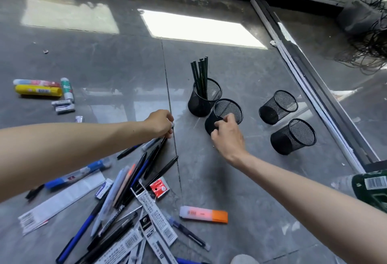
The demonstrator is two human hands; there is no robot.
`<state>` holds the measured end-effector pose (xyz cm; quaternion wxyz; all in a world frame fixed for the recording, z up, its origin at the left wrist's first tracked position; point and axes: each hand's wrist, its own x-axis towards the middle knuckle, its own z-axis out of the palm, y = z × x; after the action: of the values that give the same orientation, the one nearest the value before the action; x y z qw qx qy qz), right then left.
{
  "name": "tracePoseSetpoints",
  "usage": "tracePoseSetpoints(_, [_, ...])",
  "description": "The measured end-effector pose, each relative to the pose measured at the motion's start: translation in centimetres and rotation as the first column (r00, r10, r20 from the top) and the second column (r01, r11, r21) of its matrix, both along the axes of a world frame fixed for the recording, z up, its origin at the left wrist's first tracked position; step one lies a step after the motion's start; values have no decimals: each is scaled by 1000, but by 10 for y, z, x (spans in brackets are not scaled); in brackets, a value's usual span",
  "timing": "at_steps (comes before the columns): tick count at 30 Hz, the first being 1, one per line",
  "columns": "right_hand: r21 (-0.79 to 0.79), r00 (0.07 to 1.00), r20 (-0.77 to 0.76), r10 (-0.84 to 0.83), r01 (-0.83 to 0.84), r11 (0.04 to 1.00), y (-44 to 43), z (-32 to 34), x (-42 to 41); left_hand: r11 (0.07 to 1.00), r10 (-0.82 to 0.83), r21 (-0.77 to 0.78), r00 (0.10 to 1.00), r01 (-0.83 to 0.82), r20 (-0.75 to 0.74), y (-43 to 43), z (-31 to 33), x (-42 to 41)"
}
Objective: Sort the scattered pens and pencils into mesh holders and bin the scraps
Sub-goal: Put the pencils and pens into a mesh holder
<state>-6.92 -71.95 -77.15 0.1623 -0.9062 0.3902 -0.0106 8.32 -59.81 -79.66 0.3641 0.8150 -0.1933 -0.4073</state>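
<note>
Grey floor tiles (209, 180) are carrying everything here. The left hand (160, 124) is curling its fingers around the top end of a black pen (159, 148), whose lower part is lying among the pile of pens (125, 190) spread out below that hand. The right hand (227, 136) is gripping the near rim of an empty mesh holder (228, 108), thumb on the outside wall and fingers hooking over the edge. This holder is touching a 2nd mesh holder (204, 100) just behind it, which is holding a bunch of dark pencils (200, 75) standing upright. 2 more empty holders (278, 106) (293, 137) are standing to the right, apart from both hands. Refill packets (155, 219) are lying across the pile, and an orange highlighter (204, 214) is lying alone below the right hand. Glue sticks (38, 90) are lying far to the left, well apart from the pens.
</note>
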Motion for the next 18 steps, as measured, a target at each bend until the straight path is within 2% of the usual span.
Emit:
tracePoseSetpoints(5, [55,999,10,45,-45,997,33,6,6,954,-256,206,950,218,181,24,8,-7])
tracePoseSetpoints(8, [139,994,24,103,-106,985,46,13,8,822,-528,431,781,372,332,41,9,-11])
tracePoseSetpoints(10, [182,987,44,152,-158,971,53,15,11,719,-663,539,665,438,344,54,5,-15])
tracePoseSetpoints(13, [181,978,52,202,-209,961,62,15,13,666,-717,585,614,462,331,72,0,-18])
tracePoseSetpoints(15, [143,979,49,197,-202,969,67,14,14,681,-706,592,600,430,376,80,0,-17])
tracePoseSetpoints(18, [3,973,75,217,-218,976,74,14,12,740,-645,589,590,325,485,87,1,-12])
